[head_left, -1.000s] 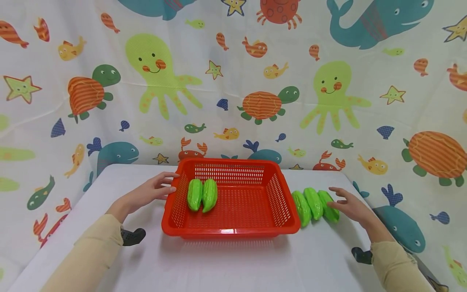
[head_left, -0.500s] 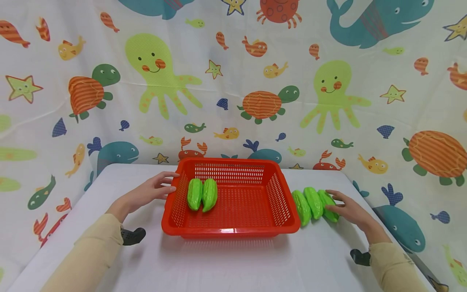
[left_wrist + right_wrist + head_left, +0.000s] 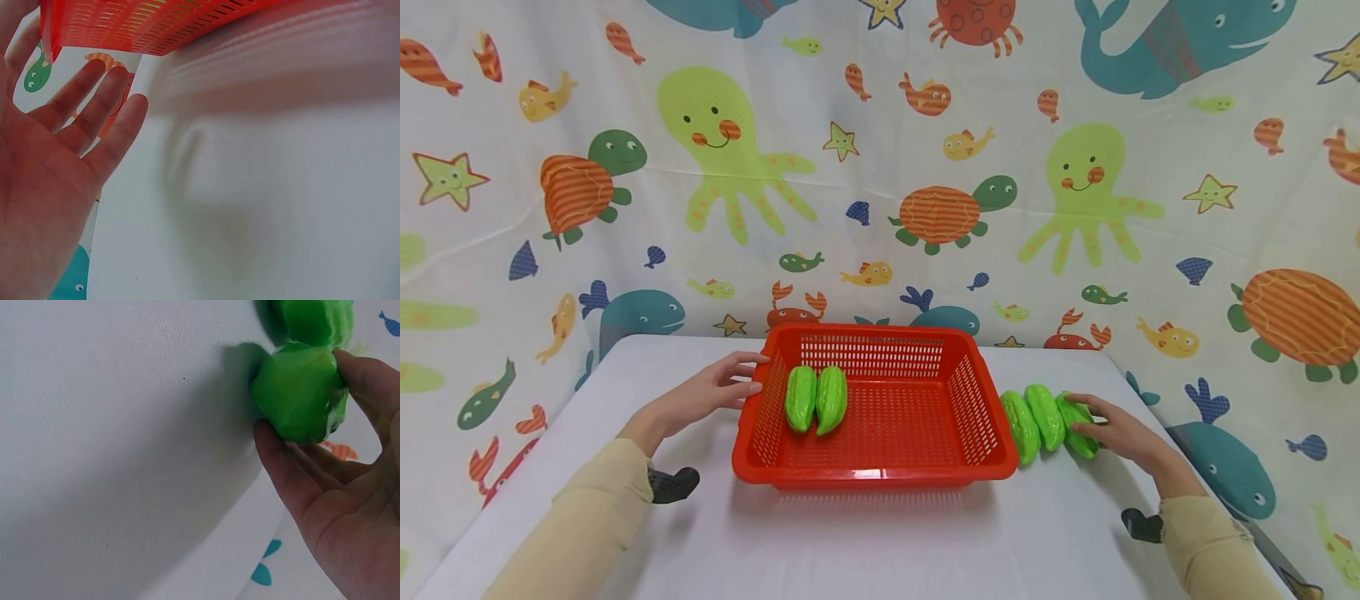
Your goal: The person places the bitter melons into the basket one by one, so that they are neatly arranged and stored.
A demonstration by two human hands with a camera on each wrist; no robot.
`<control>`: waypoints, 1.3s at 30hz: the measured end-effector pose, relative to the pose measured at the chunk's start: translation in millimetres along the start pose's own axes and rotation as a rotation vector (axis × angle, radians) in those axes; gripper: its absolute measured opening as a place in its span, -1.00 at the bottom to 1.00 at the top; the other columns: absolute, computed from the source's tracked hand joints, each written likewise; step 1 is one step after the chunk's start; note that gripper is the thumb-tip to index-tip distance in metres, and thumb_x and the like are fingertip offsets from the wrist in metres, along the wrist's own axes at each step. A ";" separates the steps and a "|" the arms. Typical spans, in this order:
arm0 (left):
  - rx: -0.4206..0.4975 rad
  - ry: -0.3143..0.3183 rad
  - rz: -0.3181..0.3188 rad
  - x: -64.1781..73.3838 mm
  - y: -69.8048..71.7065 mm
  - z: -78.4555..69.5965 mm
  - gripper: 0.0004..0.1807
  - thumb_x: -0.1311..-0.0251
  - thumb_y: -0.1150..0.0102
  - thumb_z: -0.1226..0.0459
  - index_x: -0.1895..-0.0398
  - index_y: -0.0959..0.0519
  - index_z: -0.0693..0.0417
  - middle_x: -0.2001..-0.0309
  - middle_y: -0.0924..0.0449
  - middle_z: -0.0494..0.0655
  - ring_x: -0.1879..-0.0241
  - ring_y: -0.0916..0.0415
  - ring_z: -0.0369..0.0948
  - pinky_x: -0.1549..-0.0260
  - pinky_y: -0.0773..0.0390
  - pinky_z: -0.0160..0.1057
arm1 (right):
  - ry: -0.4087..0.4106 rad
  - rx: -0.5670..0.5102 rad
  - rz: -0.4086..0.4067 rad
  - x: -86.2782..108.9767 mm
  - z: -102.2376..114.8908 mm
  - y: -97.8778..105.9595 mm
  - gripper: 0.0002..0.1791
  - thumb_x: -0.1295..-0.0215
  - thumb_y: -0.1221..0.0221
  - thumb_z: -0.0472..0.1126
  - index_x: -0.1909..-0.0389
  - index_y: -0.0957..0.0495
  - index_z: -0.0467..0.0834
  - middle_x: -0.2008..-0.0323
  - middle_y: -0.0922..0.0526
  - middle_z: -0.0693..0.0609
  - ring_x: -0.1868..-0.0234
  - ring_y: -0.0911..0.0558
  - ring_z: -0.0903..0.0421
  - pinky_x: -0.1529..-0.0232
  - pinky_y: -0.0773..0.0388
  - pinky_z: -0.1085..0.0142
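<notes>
A red plastic basket with slotted walls holds two green bitter melons lying side by side at its left. My left hand rests its fingertips on the basket's left rim; in the left wrist view the other fingers are straight and spread below the red wall. To the right of the basket, two more bitter melons lie close together beside the one my right hand holds. That rightmost bitter melon sits between thumb and fingers in the right wrist view, close to the white surface.
A white-covered table runs under everything. Behind it and at both sides hangs a white curtain printed with sea animals. Dark wrist-camera mounts jut out from both sleeves.
My right hand has come in from the right side and closed its thumb and fingers on the rightmost bitter melon. My left hand and the basket stay where they were.
</notes>
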State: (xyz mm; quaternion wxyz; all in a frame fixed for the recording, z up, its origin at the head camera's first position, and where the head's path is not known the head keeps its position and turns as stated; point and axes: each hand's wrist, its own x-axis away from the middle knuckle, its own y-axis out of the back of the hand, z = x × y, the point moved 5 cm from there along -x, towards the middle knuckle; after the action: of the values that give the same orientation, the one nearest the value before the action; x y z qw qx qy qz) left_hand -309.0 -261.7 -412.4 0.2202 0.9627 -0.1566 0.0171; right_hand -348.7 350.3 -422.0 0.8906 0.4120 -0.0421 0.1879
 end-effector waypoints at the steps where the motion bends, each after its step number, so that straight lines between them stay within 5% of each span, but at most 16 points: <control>1: -0.001 0.000 0.000 -0.1 0.1 0.0 -0.24 -0.28 -0.19 -0.02 -0.47 -0.13 -0.10 -0.37 -0.21 0.18 -0.28 -0.30 0.16 -0.05 -0.54 0.10 | -0.004 0.006 0.001 -0.1 -0.5 0.2 -0.27 -0.41 -0.13 0.02 -0.46 -0.13 -0.20 -0.40 -0.04 -0.47 -0.33 -0.11 -0.50 -0.15 -0.39 -0.27; 19: -0.012 0.005 -0.002 0.9 0.6 -1.1 -0.23 -0.28 -0.19 -0.02 -0.47 -0.13 -0.09 -0.37 -0.20 0.18 -0.27 -0.29 0.16 -0.06 -0.53 0.12 | -0.081 0.133 -0.041 -0.9 0.4 6.1 -0.32 -0.39 -0.14 0.03 -0.38 -0.22 -0.24 -0.23 -0.27 -0.49 -0.12 -0.40 -0.38 0.01 -0.58 -0.08; 27: -0.014 0.000 0.003 0.3 0.5 -1.1 -0.24 -0.28 -0.18 -0.03 -0.47 -0.12 -0.08 -0.37 -0.19 0.19 -0.28 -0.28 0.17 -0.07 -0.52 0.13 | -0.105 0.088 -0.113 0.4 -2.1 14.3 -0.29 -0.41 -0.10 0.07 -0.40 -0.16 -0.26 -0.26 -0.20 -0.50 -0.16 -0.32 -0.42 -0.01 -0.56 -0.10; 39: -0.017 -0.003 0.008 -0.6 0.7 -0.8 -0.23 -0.29 -0.18 -0.02 -0.48 -0.12 -0.07 -0.38 -0.19 0.19 -0.29 -0.28 0.17 -0.08 -0.52 0.12 | -0.050 0.042 -0.189 -0.9 25.5 27.3 -0.24 -0.41 -0.09 0.13 -0.41 -0.13 -0.25 -0.22 -0.26 -0.45 -0.15 -0.37 -0.36 -0.04 -0.55 -0.09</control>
State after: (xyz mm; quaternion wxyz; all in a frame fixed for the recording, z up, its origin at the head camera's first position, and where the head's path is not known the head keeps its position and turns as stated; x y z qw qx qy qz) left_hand -309.7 -261.7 -411.5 0.2279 0.9602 -0.1609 0.0153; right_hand -357.6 347.1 -385.9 0.8942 0.4373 -0.0211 0.0937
